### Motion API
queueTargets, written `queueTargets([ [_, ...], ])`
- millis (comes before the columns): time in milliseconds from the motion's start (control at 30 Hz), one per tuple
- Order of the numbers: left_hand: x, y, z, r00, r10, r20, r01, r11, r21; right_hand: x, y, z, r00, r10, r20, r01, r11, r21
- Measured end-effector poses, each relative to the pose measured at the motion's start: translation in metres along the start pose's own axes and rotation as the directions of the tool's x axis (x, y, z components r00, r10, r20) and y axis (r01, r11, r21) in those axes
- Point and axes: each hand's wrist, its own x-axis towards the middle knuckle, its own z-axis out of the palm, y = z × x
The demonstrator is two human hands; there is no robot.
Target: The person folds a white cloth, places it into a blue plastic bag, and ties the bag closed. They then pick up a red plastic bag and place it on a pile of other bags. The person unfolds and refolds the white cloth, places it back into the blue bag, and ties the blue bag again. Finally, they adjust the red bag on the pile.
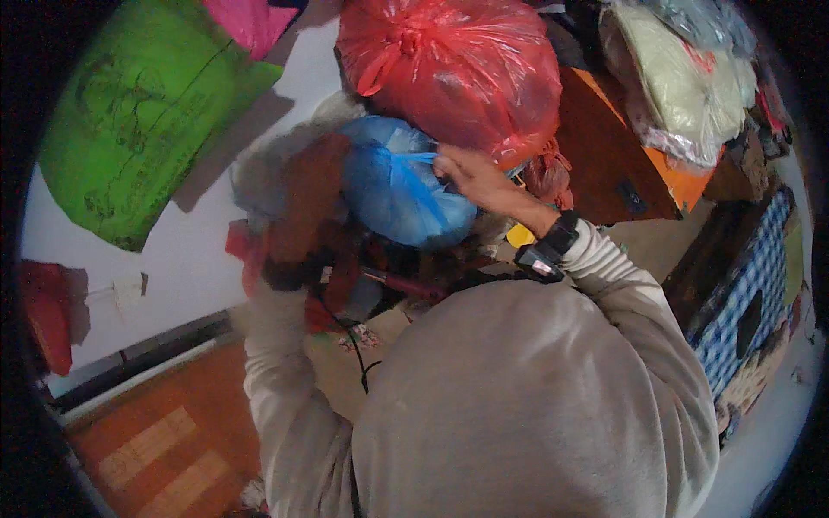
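Observation:
A round blue plastic bag (pixel 401 194), stuffed full and gathered at its top, sits in the middle of the pile. My right hand (pixel 481 180) is closed on a twisted end of this bag, pulling it taut to the right. At the bag's left side is my left hand (pixel 313 198), smeared by motion, so its fingers do not show clearly. Next to that hand lies a pale see-through plastic bag (pixel 259 173), also blurred. Behind the blue bag bulges a large knotted red plastic bag (pixel 453 73).
A green bag (pixel 129 121) hangs on the white wall at left, with a pink bag (pixel 250 24) above it. To the right stand an orange-brown box (pixel 613 160) and a clear bag of pale cloth (pixel 686 82). Blue checked cloth (pixel 743 285) lies at far right.

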Motion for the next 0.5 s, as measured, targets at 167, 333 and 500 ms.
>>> queueTargets([
  [167, -0.020, -0.049, 0.015, 0.931, -0.205, 0.303, 0.098, 0.938, 0.332, -0.049, 0.090, 0.008, 0.965, 0.205, 0.165, -0.210, 0.978, 0.012],
  [333, -0.038, -0.062, 0.010, 0.962, -0.125, 0.243, 0.021, 0.921, 0.390, -0.061, 0.108, 0.010, 0.891, 0.309, 0.332, -0.359, 0.928, 0.098],
  [500, -0.012, -0.023, 0.008, 0.961, 0.081, 0.264, 0.154, 0.634, -0.758, -0.049, 0.020, -0.028, 0.875, 0.082, 0.477, 0.017, 0.980, -0.199],
])
